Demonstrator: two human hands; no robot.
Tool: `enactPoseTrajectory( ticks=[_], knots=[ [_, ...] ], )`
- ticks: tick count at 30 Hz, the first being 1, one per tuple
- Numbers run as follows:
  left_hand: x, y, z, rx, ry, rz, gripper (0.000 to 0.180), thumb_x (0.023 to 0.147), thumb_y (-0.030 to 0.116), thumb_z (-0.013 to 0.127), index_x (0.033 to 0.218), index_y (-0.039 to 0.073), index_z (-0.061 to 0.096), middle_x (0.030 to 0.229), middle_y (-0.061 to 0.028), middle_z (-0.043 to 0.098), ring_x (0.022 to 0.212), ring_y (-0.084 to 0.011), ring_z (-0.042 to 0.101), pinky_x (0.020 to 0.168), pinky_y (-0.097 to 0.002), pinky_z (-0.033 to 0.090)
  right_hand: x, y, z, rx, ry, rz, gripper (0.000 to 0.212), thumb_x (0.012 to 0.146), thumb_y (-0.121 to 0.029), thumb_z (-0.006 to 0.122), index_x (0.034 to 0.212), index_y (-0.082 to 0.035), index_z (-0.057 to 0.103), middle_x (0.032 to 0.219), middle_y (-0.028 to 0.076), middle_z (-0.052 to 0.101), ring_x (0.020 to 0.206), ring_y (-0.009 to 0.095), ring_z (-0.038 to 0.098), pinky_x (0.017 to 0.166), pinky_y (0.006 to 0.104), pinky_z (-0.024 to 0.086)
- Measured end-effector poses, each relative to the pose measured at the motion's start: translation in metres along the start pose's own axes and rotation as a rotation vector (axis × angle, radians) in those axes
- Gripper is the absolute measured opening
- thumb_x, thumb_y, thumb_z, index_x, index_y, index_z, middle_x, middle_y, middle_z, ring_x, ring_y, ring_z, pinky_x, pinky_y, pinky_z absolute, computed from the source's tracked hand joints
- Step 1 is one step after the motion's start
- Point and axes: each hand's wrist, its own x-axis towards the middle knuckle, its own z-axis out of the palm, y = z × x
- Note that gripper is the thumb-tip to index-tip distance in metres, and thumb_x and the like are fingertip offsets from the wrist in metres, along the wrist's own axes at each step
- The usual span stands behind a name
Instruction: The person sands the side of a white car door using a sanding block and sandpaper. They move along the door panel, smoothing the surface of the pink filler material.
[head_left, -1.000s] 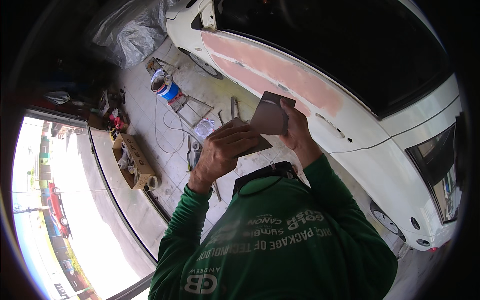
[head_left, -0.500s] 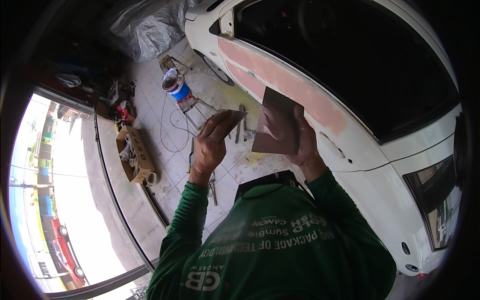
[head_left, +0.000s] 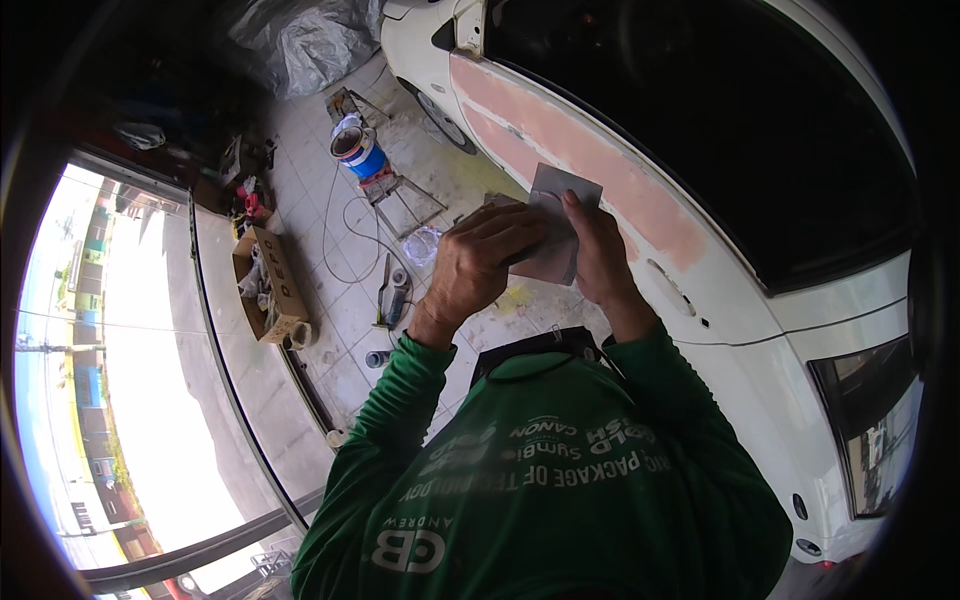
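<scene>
The grey sandpaper sheet (head_left: 556, 222) is held up beside the white car (head_left: 760, 330), pinched by the right hand (head_left: 598, 255) and left hand (head_left: 480, 265). Best: fold it flat with 2 hands, edges aligned.

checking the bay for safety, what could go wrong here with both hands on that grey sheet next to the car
The grey sheet is pinched between the left hand and right hand close to the pink patch on the white car; a slip could scuff the panel. A cable, hand tools and an open paint can lie on the floor nearby, so tripping or a spill seems possible.
</scene>
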Motion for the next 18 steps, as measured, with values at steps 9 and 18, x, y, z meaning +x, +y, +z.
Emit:
enactPoseTrajectory(
  ticks=[9, 18],
  knots=[
    [0.001, 0.041, -0.042, -0.081, 0.171, 0.17, 0.038, 0.083, 0.003, 0.075, 0.121, 0.004, 0.075, 0.128, -0.0135, 0.075, 0.127, -0.0369, 0.069, 0.112, -0.0535, 0.052, 0.018, 0.002, -0.016, 0.904, -0.14, 0.215, 0.046, 0.114, -0.034, 0.047, 0.145, -0.001, 0.056, 0.133, 0.016, 0.069, 0.113, 0.028, 0.073, 0.091, 0.0384, 0.063],
    [-0.058, -0.061, 0.006, 0.159, 0.092, -0.211, 0.038, 0.087, -0.005, 0.065, 0.12, 0.007, 0.079, 0.13, -0.0131, 0.073, 0.119, -0.0367, 0.069, 0.102, -0.046, 0.058, -0.004, 0.005, -0.021, 0.733, -0.222, 0.173, 0.055, 0.116, -0.04, 0.04, 0.154, 0.001, 0.046, 0.151, 0.017, 0.057, 0.136, 0.027, 0.06, 0.116, 0.0443, 0.049]
  ],
)
